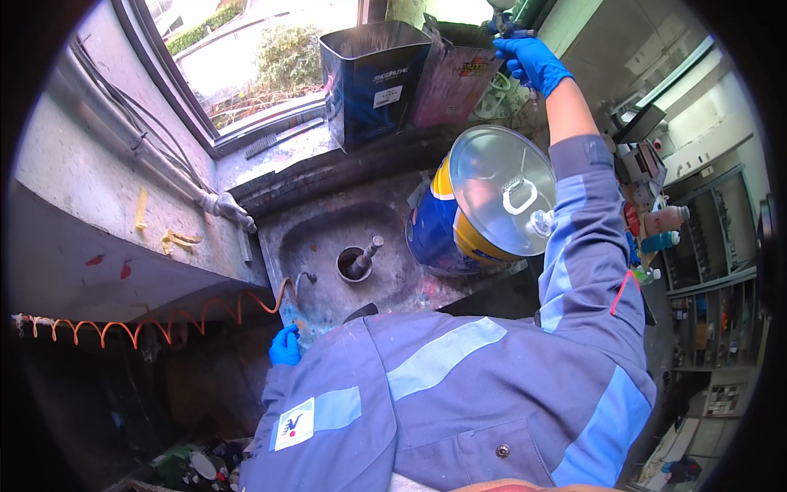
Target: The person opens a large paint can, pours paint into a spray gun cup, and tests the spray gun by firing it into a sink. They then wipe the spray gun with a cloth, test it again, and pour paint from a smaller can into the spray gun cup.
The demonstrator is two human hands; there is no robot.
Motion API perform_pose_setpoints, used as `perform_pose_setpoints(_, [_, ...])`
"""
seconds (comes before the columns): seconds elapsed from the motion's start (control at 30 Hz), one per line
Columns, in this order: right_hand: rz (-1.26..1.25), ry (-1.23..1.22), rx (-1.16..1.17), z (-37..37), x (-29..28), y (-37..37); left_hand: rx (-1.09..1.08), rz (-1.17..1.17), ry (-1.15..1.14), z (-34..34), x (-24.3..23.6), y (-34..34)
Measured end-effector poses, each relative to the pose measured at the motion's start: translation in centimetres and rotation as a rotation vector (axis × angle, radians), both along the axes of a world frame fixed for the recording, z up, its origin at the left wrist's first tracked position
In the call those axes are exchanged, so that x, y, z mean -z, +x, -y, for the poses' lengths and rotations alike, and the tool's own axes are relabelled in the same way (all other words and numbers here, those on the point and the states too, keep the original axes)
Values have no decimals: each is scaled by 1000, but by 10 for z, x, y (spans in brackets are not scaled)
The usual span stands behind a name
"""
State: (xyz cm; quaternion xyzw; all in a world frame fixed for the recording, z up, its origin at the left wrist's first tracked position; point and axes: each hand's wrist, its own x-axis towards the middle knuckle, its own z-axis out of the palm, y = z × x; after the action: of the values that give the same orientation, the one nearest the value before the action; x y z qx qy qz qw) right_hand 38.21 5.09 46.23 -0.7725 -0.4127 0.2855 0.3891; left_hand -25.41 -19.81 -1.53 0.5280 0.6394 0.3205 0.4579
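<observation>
My right hand (533, 64), in a blue glove, is raised on an outstretched arm at the top right. It is closed around a spray gun (515, 31) with a blue and metal body; the gun's top is cut off by the picture's edge. Low on the left, my left hand (284, 346), also gloved in blue, is beside the near left corner of the stained metal sink (307, 238). Its fingers look curled together, and what they hold, if anything, is hidden. Close above it passes an orange coiled hose (221, 313).
A blue and yellow drum (447, 221) with a silver lid stands on the sink's right. In the basin, a metal rod rises from a round opening (354, 266). A dark open-topped tin (377, 90) and a brush (283, 138) sit by the window. Bottles (660, 241) crowd the right.
</observation>
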Motion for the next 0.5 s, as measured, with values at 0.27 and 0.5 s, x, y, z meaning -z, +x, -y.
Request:
perform_pose_setpoints(0.27, [-57, 138, -46, -11, 13, -8, -6, 31, 80, 9, 3, 1])
perform_pose_setpoints(0.5, [13, -74, -52, -14, 23, -6, -1, 3, -65, 12, 7, -6])
